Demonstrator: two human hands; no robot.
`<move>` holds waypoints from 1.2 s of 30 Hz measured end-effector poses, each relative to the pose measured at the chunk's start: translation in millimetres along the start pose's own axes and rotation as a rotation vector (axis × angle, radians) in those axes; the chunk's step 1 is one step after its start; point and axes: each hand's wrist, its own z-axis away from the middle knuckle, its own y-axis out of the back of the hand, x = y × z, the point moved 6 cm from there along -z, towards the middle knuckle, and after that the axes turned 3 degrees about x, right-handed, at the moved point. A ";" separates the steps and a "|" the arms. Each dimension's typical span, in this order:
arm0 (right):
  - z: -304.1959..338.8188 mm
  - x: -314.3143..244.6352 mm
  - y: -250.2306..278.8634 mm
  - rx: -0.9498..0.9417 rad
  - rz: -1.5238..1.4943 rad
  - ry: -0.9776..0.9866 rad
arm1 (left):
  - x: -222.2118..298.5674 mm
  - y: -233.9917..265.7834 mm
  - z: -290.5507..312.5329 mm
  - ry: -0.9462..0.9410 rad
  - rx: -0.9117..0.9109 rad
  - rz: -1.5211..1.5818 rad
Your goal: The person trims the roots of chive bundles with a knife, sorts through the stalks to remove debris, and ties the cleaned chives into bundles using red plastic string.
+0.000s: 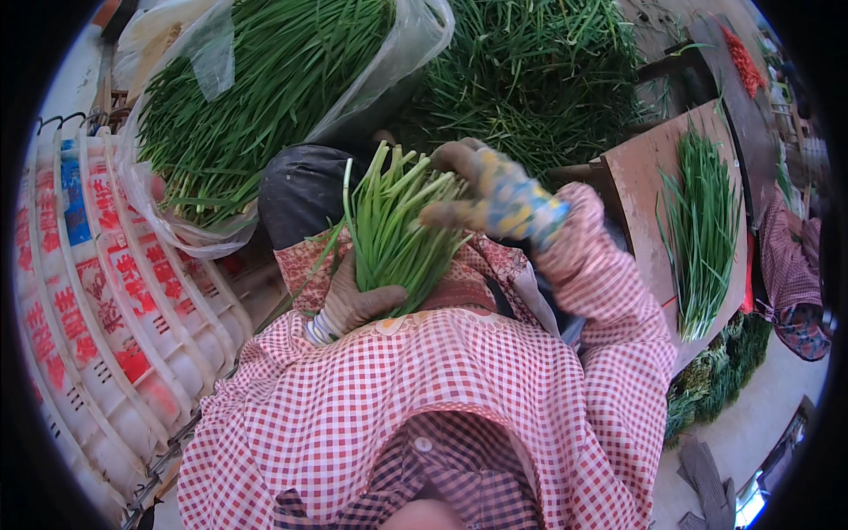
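A bunch of garlic chives (pixel 389 234) stands tilted over my lap, its pale cut stem ends pointing up. My left hand (pixel 358 299), in a brownish work glove, is wrapped round the lower part of the bunch. Beside the upper stems, on their right, my right hand (pixel 495 190) wears a soiled glove with a blue and yellow pattern. Its thumb and fingers are spread apart near the stem ends, and I cannot tell whether the fingertips touch them. The leaf ends of the bunch are hidden.
A clear plastic bag (pixel 380 66) of chives lies ahead on the left, beside a loose heap of chives (pixel 539 79). White crates with red markings (pixel 106 291) stand at left. On the right, a board (pixel 636 155) bears another bunch (pixel 702 230). Red bands (pixel 742 60) and another person's sleeve (pixel 789 256) show beyond.
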 end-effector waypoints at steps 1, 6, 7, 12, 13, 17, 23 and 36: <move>1.6 0.4 -9.2 0.070 0.031 0.007 | -1.5 0.5 0.4 -0.009 -0.009 -0.024; 2.4 45.1 1.5 0.106 0.172 -0.058 | -8.2 5.8 -7.2 0.059 -0.091 -0.222; -0.1 56.7 10.7 0.158 0.275 -0.117 | -10.4 9.2 -7.6 0.063 -0.091 -0.258; -23.3 47.4 56.0 0.174 0.149 0.030 | -14.4 9.1 -10.2 0.119 -0.067 -0.310; -26.2 26.1 48.0 0.111 0.163 0.213 | -13.0 7.7 -8.4 0.144 -0.059 -0.314; -37.0 -12.8 23.1 0.019 -0.003 0.370 | -12.4 6.2 -15.0 0.123 -0.094 -0.495; -50.2 -65.3 -62.1 -0.473 0.704 0.377 | -20.7 10.0 -18.1 -0.177 -0.124 -0.707; -53.5 39.8 77.3 0.278 0.709 -0.114 | -1.8 -1.7 2.4 0.063 -0.203 0.012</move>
